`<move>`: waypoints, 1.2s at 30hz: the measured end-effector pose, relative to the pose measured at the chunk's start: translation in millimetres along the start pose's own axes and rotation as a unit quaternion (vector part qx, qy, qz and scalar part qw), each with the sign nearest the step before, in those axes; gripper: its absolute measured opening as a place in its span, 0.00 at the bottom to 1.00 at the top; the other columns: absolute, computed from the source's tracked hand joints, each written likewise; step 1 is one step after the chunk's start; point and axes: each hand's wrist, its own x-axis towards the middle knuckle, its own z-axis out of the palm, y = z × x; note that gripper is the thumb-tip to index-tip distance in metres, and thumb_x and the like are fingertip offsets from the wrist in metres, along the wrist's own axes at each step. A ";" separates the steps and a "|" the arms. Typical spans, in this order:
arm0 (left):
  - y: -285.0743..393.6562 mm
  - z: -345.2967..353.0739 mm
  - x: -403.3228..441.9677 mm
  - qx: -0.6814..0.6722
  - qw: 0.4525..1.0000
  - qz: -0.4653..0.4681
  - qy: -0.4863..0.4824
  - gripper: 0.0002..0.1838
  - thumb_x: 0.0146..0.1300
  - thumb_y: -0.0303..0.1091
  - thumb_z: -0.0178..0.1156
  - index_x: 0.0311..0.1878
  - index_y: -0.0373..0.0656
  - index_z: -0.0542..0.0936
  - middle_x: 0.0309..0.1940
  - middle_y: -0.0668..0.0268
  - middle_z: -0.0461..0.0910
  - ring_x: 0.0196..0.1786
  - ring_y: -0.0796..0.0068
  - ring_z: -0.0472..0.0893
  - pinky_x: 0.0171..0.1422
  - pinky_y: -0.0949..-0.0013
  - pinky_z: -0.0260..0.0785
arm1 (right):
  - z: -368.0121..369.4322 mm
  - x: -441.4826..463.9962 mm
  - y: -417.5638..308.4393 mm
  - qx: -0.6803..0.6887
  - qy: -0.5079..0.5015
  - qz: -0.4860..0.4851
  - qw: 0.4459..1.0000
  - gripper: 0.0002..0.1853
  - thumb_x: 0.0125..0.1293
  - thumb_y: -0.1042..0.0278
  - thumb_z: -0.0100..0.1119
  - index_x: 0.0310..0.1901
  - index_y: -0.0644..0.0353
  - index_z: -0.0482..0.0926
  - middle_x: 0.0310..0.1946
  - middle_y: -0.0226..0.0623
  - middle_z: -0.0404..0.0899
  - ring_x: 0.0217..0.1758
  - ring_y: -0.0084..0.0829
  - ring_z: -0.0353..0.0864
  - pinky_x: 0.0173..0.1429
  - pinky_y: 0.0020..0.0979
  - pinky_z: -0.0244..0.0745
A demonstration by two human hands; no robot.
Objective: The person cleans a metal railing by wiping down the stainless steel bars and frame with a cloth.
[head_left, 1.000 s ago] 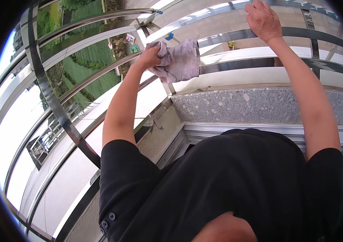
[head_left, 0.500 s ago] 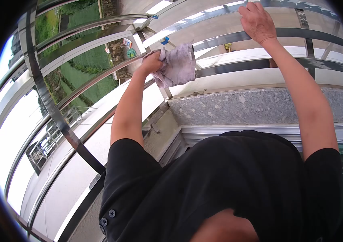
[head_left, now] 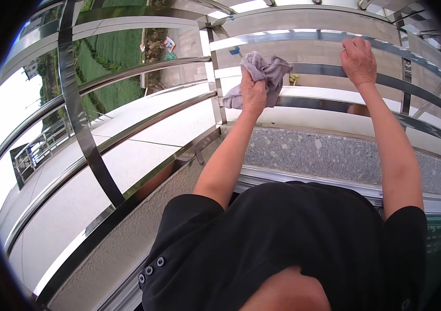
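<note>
My left hand (head_left: 254, 93) is closed on a crumpled greyish-purple cloth (head_left: 278, 68). The cloth lies against the flat metal bars near the corner post (head_left: 213, 78) of the railing, and part of it hangs on the left of the hand. Farther right, my right hand (head_left: 359, 61) has its fingers curled over an upper shiny metal rail (head_left: 293, 36). Below the cloth runs a lower flat bar (head_left: 319, 104).
A speckled grey stone ledge (head_left: 308, 152) runs along the railing's foot. On the left, round metal rails (head_left: 142, 72) and a dark upright post (head_left: 78, 109) stand before a pale roof surface (head_left: 163, 116). Green ground (head_left: 116, 62) shows far below.
My left hand has moved right with the cloth, from the corner onto the bars beside it. The view has shifted; my right hand still grips the rail.
</note>
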 end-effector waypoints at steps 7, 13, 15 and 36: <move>42.9 -4.5 -68.4 -0.169 0.982 0.078 0.033 0.26 0.53 0.12 0.50 0.56 0.45 0.71 0.50 0.70 0.73 0.51 0.76 0.74 0.61 0.69 0.66 | 3.1 -1.2 5.1 0.044 0.039 -0.045 0.997 0.08 0.54 0.64 0.60 0.37 0.49 0.78 0.35 0.31 0.73 0.46 0.35 0.73 0.51 0.38 0.72; 62.3 -15.6 -119.0 -0.191 0.976 0.103 -0.003 0.26 0.54 0.12 0.53 0.56 0.44 0.71 0.50 0.68 0.75 0.53 0.74 0.76 0.61 0.68 0.67 | -41.6 -16.3 -43.1 0.286 -0.051 -0.162 0.943 0.22 0.59 0.50 0.62 0.53 0.50 0.78 0.49 0.34 0.77 0.55 0.35 0.74 0.60 0.40 0.65; 65.5 -13.4 -134.7 -0.171 0.978 0.111 -0.043 0.23 0.57 0.14 0.55 0.56 0.42 0.72 0.50 0.66 0.77 0.53 0.74 0.77 0.61 0.68 0.67 | -74.2 -39.8 -92.1 0.594 -0.328 0.019 0.734 0.31 0.66 0.43 0.55 0.65 0.53 0.69 0.55 0.37 0.75 0.61 0.33 0.71 0.67 0.35 0.60; 89.4 -34.0 -204.1 -0.442 0.892 0.093 -0.003 0.30 0.62 0.43 0.65 0.65 0.44 0.68 0.60 0.65 0.73 0.64 0.69 0.70 0.72 0.61 0.56 | -128.9 -100.5 -220.2 0.755 -0.382 0.413 0.336 0.28 0.69 0.40 0.49 0.57 0.58 0.71 0.49 0.35 0.79 0.52 0.33 0.78 0.56 0.38 0.73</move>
